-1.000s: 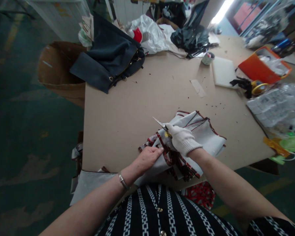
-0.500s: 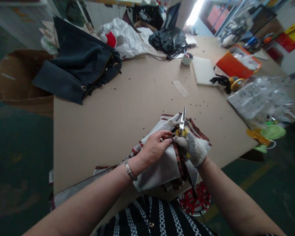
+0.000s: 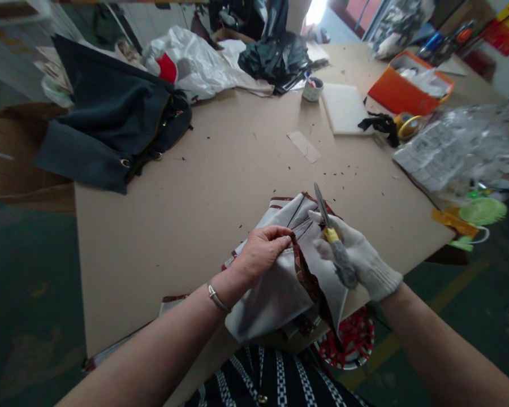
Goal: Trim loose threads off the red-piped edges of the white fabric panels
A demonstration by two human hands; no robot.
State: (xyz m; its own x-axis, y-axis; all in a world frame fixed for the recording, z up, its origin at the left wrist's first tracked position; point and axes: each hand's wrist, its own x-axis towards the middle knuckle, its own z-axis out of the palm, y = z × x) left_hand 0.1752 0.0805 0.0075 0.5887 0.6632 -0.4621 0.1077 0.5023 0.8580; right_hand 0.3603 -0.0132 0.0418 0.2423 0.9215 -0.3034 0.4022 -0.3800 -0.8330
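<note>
Bare left hand (image 3: pixel 261 249) pinches edge of brown-trimmed white fabric piece (image 3: pixel 267 299) at near side of flat beige tabletop (image 3: pixel 195 209). White-gloved right hand (image 3: pixel 362 254) holds yellow-and-grey-handled metal scissors (image 3: pixel 332 236), also at tabletop's near side.

1 head-worn cam, looking fwd & down from abv/behind the bare left hand's (image 3: pixel 261 251) grip on the floppy white piece w/ red-brown trim (image 3: pixel 265 302); grip nr mid-frame, close. Wearer's black, white-chain-striped shirt (image 3: pixel 274 377) below grip; flat beige tabletop (image 3: pixel 229 164) beyond; crumpled black plastic bag (image 3: pixel 274 59) farther off.
</note>
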